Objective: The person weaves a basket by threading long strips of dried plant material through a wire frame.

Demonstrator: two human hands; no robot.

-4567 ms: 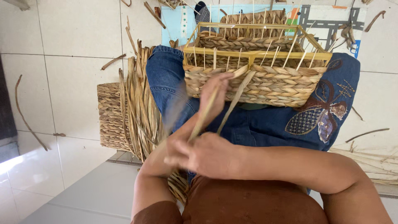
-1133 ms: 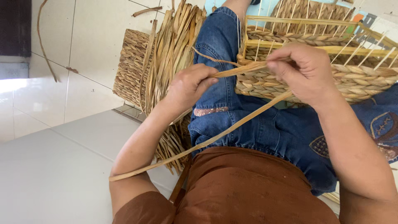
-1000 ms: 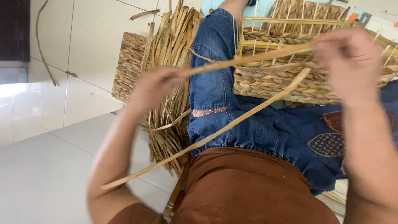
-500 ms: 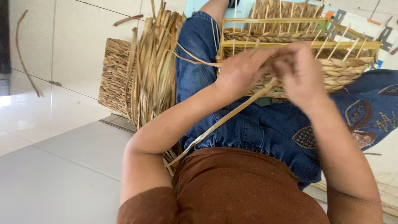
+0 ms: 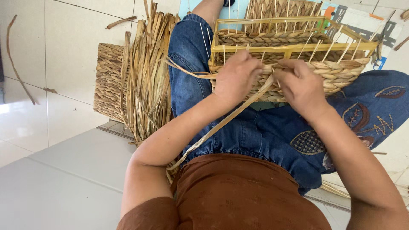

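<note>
We look down from a head-worn camera at our own lap, and we go across the frame from left to right. At the far left, a thin curved dried strand (image 5: 17, 64) lies on the pale floor tiles (image 5: 68, 51). Next comes a finished woven basket (image 5: 108, 83), lying beside a thick bundle of dried flat leaves (image 5: 147, 76) that fans up toward the top edge. Our legs in blue jeans (image 5: 255, 132) fill the middle, above a brown shirt (image 5: 238, 196) at the bottom.

On our lap, in the upper centre, rests the half-woven basket (image 5: 336, 70): a rectangular frame of pale yellow sticks, thin upright spokes, and thick braided straw rows the colour of hay wound round its lower part. Our left hand (image 5: 236, 76) is closed against the basket's near wall, pinching a long flat leaf strip (image 5: 226, 121) that trails down diagonally toward the shirt. Our right hand (image 5: 300, 85), just beside it, presses on the same wall with fingers curled over the weave; we cannot tell whether it grips the strip or only the braid.

The fingertips of both hands are hidden against the weave. The basket's far side is cut off by the top edge, and a printed mat (image 5: 362, 21) in the upper right is only partly visible
</note>
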